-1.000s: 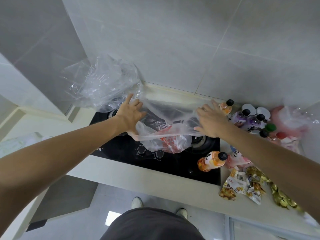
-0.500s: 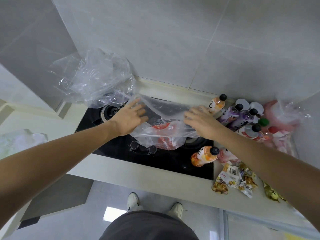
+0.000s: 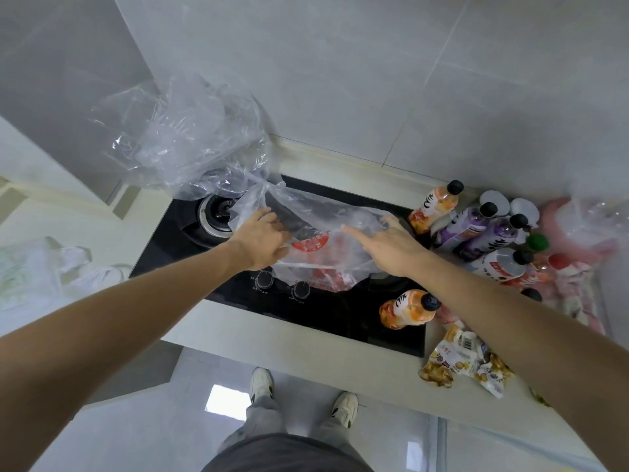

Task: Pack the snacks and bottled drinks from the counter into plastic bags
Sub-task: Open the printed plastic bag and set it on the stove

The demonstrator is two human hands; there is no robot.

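Observation:
A clear plastic bag [image 3: 326, 216] lies over the black stove top [image 3: 326, 315], with a red snack pack [image 3: 311, 245] inside it. My left hand [image 3: 262, 240] grips the bag's left edge. My right hand [image 3: 391, 247] rests on its right side with the fingers spread flat. One orange drink bottle [image 3: 408, 308] lies on the stove's right front corner. Another orange bottle [image 3: 435, 206] stands at the back, beside purple bottles [image 3: 476, 229]. Snack packets [image 3: 466, 362] lie on the counter at the right.
A crumpled clear bag [image 3: 190, 141] is heaped over the left burner [image 3: 218, 212]. White bags [image 3: 51, 270] lie on the left counter. A pink bag [image 3: 578, 229] with more items fills the right corner. The counter edge [image 3: 306, 356] runs in front of my feet.
My left hand has slid right and closed on the bag's left edge. My right hand has flattened on the bag with fingers stretched. The view has tilted slightly.

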